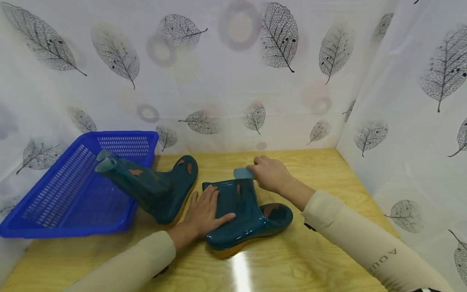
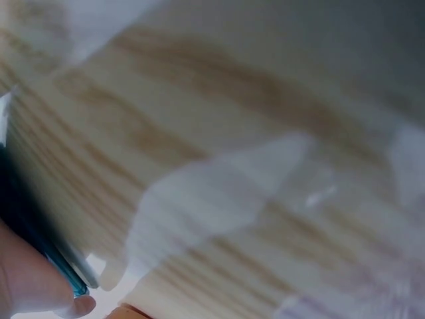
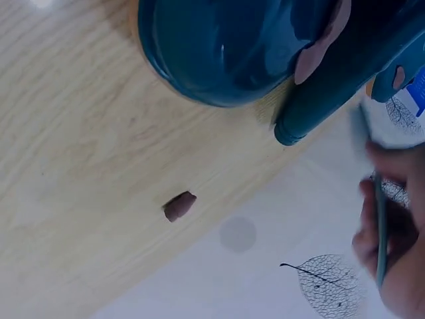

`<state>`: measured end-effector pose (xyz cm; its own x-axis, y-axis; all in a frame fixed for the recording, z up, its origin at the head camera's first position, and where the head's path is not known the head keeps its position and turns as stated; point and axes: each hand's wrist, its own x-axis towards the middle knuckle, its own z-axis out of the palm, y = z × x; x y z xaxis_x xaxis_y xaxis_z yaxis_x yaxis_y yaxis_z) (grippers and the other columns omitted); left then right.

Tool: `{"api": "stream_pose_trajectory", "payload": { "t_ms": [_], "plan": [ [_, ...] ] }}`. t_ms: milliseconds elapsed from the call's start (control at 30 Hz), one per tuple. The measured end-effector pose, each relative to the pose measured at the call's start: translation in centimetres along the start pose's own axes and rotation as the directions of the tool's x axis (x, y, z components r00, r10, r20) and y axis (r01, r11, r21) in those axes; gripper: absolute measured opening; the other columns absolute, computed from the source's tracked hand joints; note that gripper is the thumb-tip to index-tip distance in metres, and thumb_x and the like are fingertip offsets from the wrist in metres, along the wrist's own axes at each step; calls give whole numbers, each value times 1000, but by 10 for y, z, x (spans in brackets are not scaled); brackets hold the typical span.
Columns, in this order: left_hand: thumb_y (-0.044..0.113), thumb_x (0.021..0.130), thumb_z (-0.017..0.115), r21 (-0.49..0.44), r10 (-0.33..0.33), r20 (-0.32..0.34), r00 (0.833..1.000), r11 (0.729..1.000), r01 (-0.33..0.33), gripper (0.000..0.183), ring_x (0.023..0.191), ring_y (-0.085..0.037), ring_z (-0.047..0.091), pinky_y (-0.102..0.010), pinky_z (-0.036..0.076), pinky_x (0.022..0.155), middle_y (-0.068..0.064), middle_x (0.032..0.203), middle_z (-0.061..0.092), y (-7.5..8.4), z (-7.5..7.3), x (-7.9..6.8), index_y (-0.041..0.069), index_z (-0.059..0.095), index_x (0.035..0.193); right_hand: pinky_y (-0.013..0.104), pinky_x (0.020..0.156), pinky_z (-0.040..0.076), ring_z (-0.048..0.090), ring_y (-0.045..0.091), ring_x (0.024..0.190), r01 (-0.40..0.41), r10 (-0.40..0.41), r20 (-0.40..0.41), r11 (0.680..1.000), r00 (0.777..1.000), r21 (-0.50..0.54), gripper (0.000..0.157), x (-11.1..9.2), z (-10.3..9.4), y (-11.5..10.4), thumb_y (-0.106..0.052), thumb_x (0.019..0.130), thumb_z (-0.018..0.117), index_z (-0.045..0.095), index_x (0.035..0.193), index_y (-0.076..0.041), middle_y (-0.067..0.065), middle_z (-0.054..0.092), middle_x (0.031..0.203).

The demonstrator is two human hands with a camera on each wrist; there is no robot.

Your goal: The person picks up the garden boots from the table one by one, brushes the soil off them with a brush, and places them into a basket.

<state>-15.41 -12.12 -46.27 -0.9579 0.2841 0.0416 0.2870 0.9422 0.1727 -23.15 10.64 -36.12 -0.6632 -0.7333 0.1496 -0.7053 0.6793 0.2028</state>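
Observation:
A dark teal rubber boot (image 1: 240, 207) lies on its side on the wooden table, with brown patches on its shaft and toe. My left hand (image 1: 204, 213) rests on it, fingers spread over the shaft and thumb toward the heel. Just beyond the shaft's edge, my right hand (image 1: 270, 172) grips a thin, flat light-blue scraper (image 1: 242, 173). In the right wrist view this hand is blurred, with the scraper's edge passing between thumb and fingers. A second teal boot (image 1: 157, 184), also with brown patches, leans on the blue basket's edge to the left.
A blue plastic basket (image 1: 84, 202) with slotted walls stands at the left of the wooden table (image 1: 310, 259). One small brown lump (image 3: 179, 206) lies on the tabletop near the boot's toe. A leaf-patterned white curtain (image 1: 226, 81) closes off the back and right side.

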Motion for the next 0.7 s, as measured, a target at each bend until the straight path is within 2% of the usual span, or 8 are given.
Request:
{"api": "stream_pose_trajectory", "payload": {
  "t_ms": [67,167,233,300,433,500,600,700],
  "plan": [
    [86,75,21,10,-2,10,1000,1000,2,103,141,-26,23,-59,18,109,-9,148,32,0,-1,0,8,37,140,28,63,51,58,14,76,76,-81,34,990,996,120,30,0,2,-1,-28,85,68,68,114,-21,3,62,94],
    [86,75,20,7,1,5,1000,1000,-1,102,141,-24,23,-59,19,109,-7,148,32,0,-2,1,10,36,141,26,70,50,58,9,79,180,-210,81,944,974,278,32,0,6,-6,-30,85,68,67,116,-22,0,62,96],
    [86,76,21,-2,8,0,1000,1000,-8,100,141,-24,23,-59,19,108,-6,148,32,0,-2,1,11,36,140,26,73,50,58,9,82,216,-264,111,921,958,325,33,1,9,-11,-30,85,67,67,117,-22,-1,62,98],
    [85,76,22,-11,16,-10,1000,1000,-16,98,140,-23,25,-60,20,108,-5,147,33,0,-2,1,12,37,140,26,75,50,58,9,85,222,-279,137,917,950,333,33,1,11,-17,-31,86,67,66,118,-22,-2,62,100],
    [84,77,24,-19,22,-13,1000,1000,-22,97,140,-24,25,-60,20,107,-5,148,33,1,-1,0,14,36,142,26,76,51,59,9,88,198,-248,161,942,955,272,33,4,15,-23,-33,86,66,65,118,-26,-2,62,103],
    [84,77,25,-20,16,-5,1000,1000,-16,98,140,-25,24,-60,19,107,-6,149,31,1,-1,-1,14,31,145,27,73,52,60,11,89,169,-197,159,970,967,177,30,4,14,-24,-32,87,65,66,117,-26,-1,63,103],
    [85,76,25,-24,1,9,1000,1000,0,102,142,-25,23,-60,18,108,-8,152,27,0,-1,-1,13,22,149,31,67,53,60,16,87,80,-79,152,997,985,1,25,5,11,-23,-28,87,66,67,111,-23,2,63,100],
    [86,75,22,-17,-16,28,999,1000,16,106,142,-25,21,-59,16,109,-9,153,25,0,-1,-1,11,17,150,34,63,52,59,20,86,-41,58,147,992,987,-116,22,4,7,-21,-21,85,65,66,107,-15,6,61,98]
  ]
}}
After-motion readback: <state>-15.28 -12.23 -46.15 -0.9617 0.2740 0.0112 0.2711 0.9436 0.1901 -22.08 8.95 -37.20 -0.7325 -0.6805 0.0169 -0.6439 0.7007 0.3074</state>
